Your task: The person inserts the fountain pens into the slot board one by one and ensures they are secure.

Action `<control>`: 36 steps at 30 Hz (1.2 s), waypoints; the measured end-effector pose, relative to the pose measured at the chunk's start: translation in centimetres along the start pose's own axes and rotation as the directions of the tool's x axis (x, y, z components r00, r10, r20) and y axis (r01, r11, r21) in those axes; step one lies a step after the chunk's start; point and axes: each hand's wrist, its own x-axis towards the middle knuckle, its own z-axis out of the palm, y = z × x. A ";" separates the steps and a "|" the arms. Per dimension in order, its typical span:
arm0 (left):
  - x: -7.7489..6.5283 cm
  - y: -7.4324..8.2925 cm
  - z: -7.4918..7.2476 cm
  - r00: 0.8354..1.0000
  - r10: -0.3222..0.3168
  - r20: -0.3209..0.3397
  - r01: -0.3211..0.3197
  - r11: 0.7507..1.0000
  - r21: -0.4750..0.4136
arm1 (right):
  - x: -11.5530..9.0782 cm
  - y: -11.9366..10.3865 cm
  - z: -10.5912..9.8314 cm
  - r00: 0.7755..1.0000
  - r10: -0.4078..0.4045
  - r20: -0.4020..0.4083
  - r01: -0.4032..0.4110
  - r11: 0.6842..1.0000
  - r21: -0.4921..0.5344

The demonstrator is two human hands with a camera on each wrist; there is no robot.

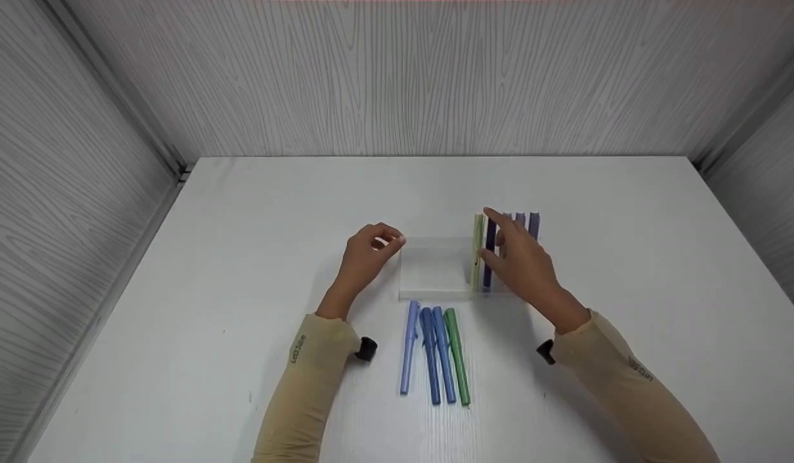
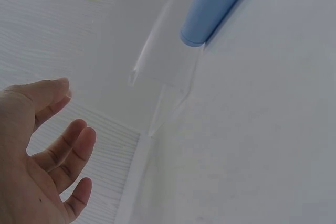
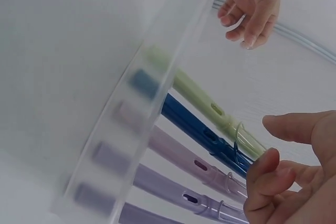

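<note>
A clear plastic holder (image 1: 433,295) stands mid-table with several pens upright in its right part. A pale yellow-green pen (image 3: 212,106) is leftmost of these, beside a dark blue pen (image 3: 191,129). Then come a pinkish pen (image 3: 178,153) and purple pens (image 3: 170,188). My right hand (image 1: 524,262) is at the upper part of the yellow-green and dark blue pens, thumb and fingers apart; whether it touches them is unclear. By the holder's left end is my left hand (image 1: 366,256), loosely curled around nothing; it appears apart from the holder in the left wrist view.
In front of the holder lie a light blue pen (image 1: 409,347), two darker blue pens (image 1: 431,357) and a green pen (image 1: 457,357), roughly side by side. Grey wood-grain panels (image 1: 397,83) border the white table (image 1: 255,270) at the back and sides.
</note>
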 end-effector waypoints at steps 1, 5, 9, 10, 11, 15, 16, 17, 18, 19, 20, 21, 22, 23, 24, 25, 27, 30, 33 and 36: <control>0.0 0.0 0.0 1.000 -0.001 0.002 0.001 1.000 0.000 | -0.1 0.0 -0.1 1.000 0.002 0.004 -0.002 1.000 0.015; 0.0 0.1 0.0 1.000 -0.011 0.000 0.011 1.000 -0.006 | -0.7 -0.2 -0.1 0.999 0.008 0.032 -0.009 0.999 0.040; 0.0 0.0 -0.1 1.000 -0.004 -0.006 0.004 1.000 -0.012 | -1.2 -0.3 0.0 0.999 -0.008 0.050 0.006 0.999 0.039; 0.0 0.0 -0.1 1.000 0.002 -0.006 -0.002 1.000 -0.014 | -1.3 -0.4 0.1 0.998 -0.013 0.054 0.011 0.999 0.040; 0.0 -0.1 -0.1 1.000 0.008 -0.005 -0.008 1.000 -0.016 | -1.4 -0.4 0.1 0.998 -0.017 0.058 0.015 0.999 0.039; 0.0 -0.1 -0.1 1.000 0.025 -0.003 -0.025 0.999 -0.024 | -1.7 -0.8 0.2 0.997 -0.021 0.079 0.017 0.999 0.048; 0.0 -0.1 -0.1 1.000 0.028 -0.002 -0.028 0.999 -0.023 | -1.7 -0.9 0.3 0.996 -0.017 0.087 0.012 0.999 0.052; 0.0 -0.1 -0.1 1.000 0.029 -0.001 -0.029 0.999 -0.022 | -1.8 -1.0 0.3 0.996 -0.013 0.093 0.008 0.998 0.056; 0.0 -0.1 -0.1 1.000 0.029 0.000 -0.029 0.999 -0.021 | -1.9 -1.0 0.4 0.995 -0.012 0.099 0.006 0.998 0.059; 0.0 -0.1 -0.1 1.000 0.029 0.000 -0.029 0.999 -0.019 | -2.0 -1.0 0.4 0.994 -0.013 0.106 0.007 0.998 0.065; 0.0 -0.1 -0.1 1.000 0.028 0.000 -0.028 0.999 -0.017 | -2.1 -1.0 0.5 0.994 -0.017 0.111 0.009 0.998 0.067; 0.0 -0.1 -0.1 1.000 0.027 -0.001 -0.027 0.999 -0.018 | -2.2 -1.0 0.6 0.993 -0.024 0.116 0.016 0.997 0.070; 0.0 0.0 -0.1 1.000 0.027 -0.002 -0.027 0.999 -0.018 | -2.3 -1.0 0.7 0.992 -0.034 0.120 0.026 0.997 0.074; 0.0 0.0 -0.1 1.000 0.029 -0.005 -0.029 0.999 -0.019 | -2.4 -1.0 0.8 0.991 -0.044 0.124 0.034 0.996 0.080; 0.0 0.0 -0.1 1.000 0.030 -0.007 -0.030 0.999 -0.021 | -2.6 -1.0 0.9 0.990 -0.051 0.132 0.039 0.995 0.087; 0.0 0.1 0.0 0.999 0.032 -0.010 -0.032 0.999 -0.022 | -2.7 -1.0 1.0 0.988 -0.058 0.141 0.045 0.994 0.095; 0.0 0.1 0.0 0.999 0.034 -0.015 -0.034 0.999 -0.023 | -3.0 -1.1 1.2 0.984 -0.069 0.166 0.051 0.993 0.108; 0.0 0.0 0.0 0.999 0.030 -0.015 -0.030 0.999 -0.023 | -3.4 -1.1 1.5 0.973 -0.071 0.218 0.045 0.991 0.122; 0.0 -0.1 0.0 1.000 0.028 -0.010 -0.028 0.999 -0.030 | -3.7 -1.1 1.7 0.960 -0.060 0.274 0.025 0.991 0.130; 0.1 -0.2 0.0 1.000 0.029 -0.007 -0.030 0.999 -0.036 | -4.0 -1.2 1.9 0.946 -0.049 0.320 0.002 0.989 0.146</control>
